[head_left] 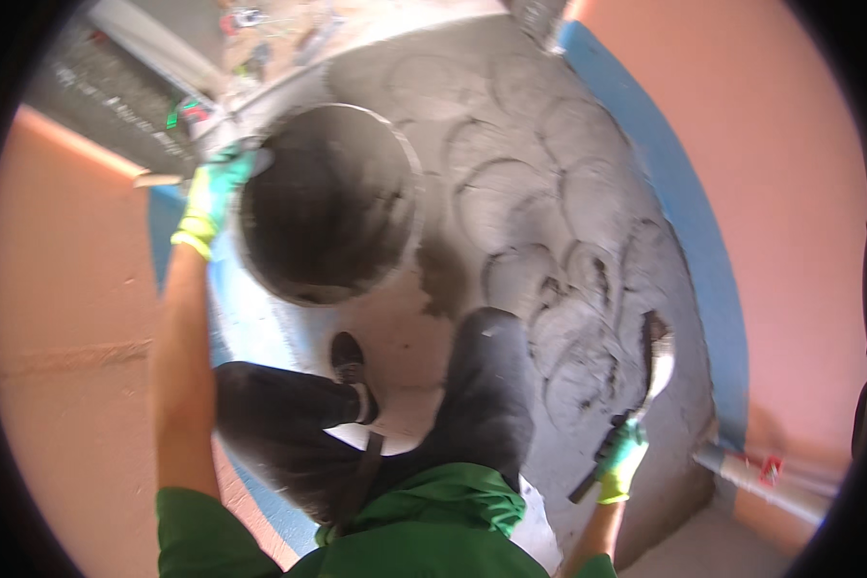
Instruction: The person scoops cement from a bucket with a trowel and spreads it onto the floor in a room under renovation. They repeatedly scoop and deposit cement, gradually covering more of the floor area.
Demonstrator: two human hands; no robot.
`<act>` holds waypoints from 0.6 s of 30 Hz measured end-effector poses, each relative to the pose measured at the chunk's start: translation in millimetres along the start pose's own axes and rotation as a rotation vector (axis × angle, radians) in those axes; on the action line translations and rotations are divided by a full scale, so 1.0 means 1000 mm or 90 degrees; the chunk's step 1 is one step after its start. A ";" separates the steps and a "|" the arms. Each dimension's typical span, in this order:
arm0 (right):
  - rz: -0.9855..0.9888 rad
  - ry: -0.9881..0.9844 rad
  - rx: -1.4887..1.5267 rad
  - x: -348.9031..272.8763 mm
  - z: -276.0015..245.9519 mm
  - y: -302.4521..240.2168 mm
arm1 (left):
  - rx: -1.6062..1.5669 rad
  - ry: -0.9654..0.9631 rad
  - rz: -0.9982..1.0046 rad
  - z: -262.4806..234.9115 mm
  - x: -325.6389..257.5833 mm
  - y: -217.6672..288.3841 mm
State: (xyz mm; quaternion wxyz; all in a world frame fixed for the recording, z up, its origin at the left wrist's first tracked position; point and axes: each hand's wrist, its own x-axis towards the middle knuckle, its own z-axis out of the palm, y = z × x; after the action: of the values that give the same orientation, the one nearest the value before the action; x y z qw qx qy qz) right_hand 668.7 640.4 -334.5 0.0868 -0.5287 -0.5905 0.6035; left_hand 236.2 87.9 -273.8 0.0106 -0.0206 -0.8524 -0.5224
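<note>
Grey mortar [511, 197] spreads between bucket [418, 178] and right-hand wall [775, 231].

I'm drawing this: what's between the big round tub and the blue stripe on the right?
Grey mortar, spread in overlapping swirls; the head view shows it.

We count one round, pale-rimmed bucket [342, 127], upper left of centre; two green-and-yellow gloved hands: left hand [220, 185], upper left, right hand [626, 451], lower right; one dark-handled trowel [660, 361], lower right; one visible dark shoe [348, 353], left of centre.
</note>
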 end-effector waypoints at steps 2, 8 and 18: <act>-0.117 -0.090 -0.044 -0.008 0.029 -0.041 | -0.087 0.045 -0.032 0.006 -0.011 0.003; -0.140 -0.463 -0.225 -0.041 0.150 -0.130 | 0.101 -0.034 -0.039 0.019 -0.033 0.038; -0.925 -0.548 -0.663 -0.010 0.450 -0.046 | 0.166 -0.093 -0.085 0.046 -0.071 0.057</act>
State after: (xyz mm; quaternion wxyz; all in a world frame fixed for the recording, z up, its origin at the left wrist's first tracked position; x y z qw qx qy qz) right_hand 315.5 367.1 -407.9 -0.0294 0.2539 -0.9438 0.2095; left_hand 310.1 153.2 -246.8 -0.0837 -0.0001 -0.9110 -0.4039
